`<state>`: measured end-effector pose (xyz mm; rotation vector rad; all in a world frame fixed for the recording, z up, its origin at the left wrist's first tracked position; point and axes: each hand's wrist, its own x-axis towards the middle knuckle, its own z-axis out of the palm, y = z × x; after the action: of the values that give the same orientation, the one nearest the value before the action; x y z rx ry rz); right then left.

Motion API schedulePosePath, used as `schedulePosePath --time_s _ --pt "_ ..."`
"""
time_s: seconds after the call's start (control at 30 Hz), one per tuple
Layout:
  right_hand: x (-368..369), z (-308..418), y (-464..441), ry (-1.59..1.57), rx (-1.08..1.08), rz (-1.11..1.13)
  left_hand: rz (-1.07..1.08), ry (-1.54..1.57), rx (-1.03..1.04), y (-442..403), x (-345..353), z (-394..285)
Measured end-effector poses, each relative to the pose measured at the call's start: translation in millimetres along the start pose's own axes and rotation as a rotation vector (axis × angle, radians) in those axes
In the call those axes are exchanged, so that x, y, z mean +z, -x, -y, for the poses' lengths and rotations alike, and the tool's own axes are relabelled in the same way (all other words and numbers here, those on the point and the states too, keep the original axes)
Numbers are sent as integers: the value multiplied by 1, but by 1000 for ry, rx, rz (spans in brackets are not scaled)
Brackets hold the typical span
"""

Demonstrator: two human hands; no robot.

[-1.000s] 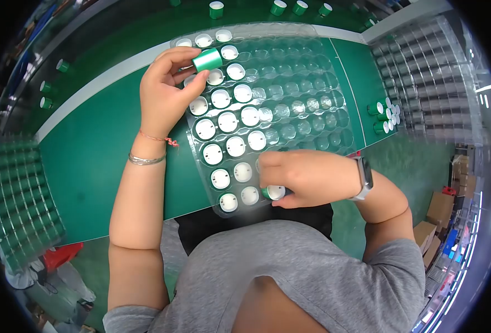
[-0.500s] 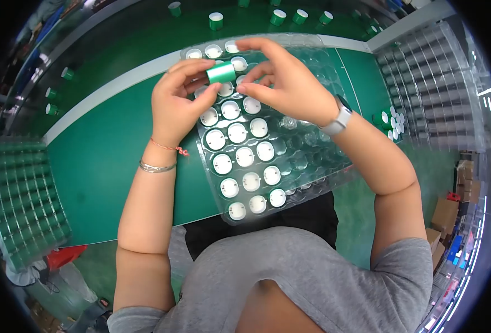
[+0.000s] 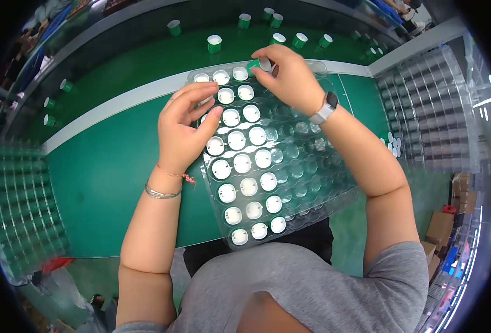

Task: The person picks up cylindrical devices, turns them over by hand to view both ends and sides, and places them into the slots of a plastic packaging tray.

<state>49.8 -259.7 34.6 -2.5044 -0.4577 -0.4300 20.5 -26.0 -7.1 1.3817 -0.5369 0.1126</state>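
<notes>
My right hand [image 3: 290,75] grips a green cylinder with a pale open end [image 3: 258,65] between thumb and fingers, at the far edge of a clear plastic tray [image 3: 327,191]. The cylinder is tilted, and the fingers partly cover it. My left hand [image 3: 187,119] hovers over the tray's far left corner, thumb and fingers apart, with nothing in it. Round pockets fill the tray. White-topped pieces [image 3: 236,140] sit in the columns on the left, some hidden under my left hand; the pockets on the right show bare plastic.
Beyond a pale rail [image 3: 117,105], several green cylinders [image 3: 214,45] stand on a green surface. Clear gridded trays lean at the left [image 3: 26,205] and right [image 3: 428,111]. White-ended pieces [image 3: 392,145] cluster by the right one. Cardboard boxes [image 3: 439,227] stand lower right.
The green cylinder has passed from my left hand to my right, which has moved with it toward the tray's far edge. My left hand has let go. The view has shifted slightly.
</notes>
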Motion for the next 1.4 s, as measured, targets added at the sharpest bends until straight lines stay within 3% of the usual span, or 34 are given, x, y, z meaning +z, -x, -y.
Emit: schedulePosePath --time_s 0.13,0.27,0.33,0.53,0.67,0.8,0.9,1.03,1.17,1.23,1.4 --pt "5 -4 1 123 -209 -63 -4 4 -8 1 0 1" --pt "-3 -1 0 104 -152 13 -5 0 5 0 0 2" --pt "-4 0 0 130 -24 145 16 -46 12 0 -1 3" --pt "-12 -8 -9 171 -115 277 21 -30 9 0 -3 3" --pt "-8 -15 -16 263 -178 112 18 -37 -2 0 -3 2" --pt "-18 -95 -53 371 114 -9 14 -31 15 0 -4 3" --pt "-24 -138 -67 398 237 247 16 -28 9 -1 -4 3" --pt "-17 -148 -76 261 168 363 10 -31 -11 -1 -3 3" --pt "-4 -100 -82 198 58 448 6 -24 1 -1 -3 3" --pt "1 -90 -86 343 -3 539 9 -21 -5 -2 -2 2" --pt "8 -91 -90 462 -103 508 13 3 -7 0 -3 2"
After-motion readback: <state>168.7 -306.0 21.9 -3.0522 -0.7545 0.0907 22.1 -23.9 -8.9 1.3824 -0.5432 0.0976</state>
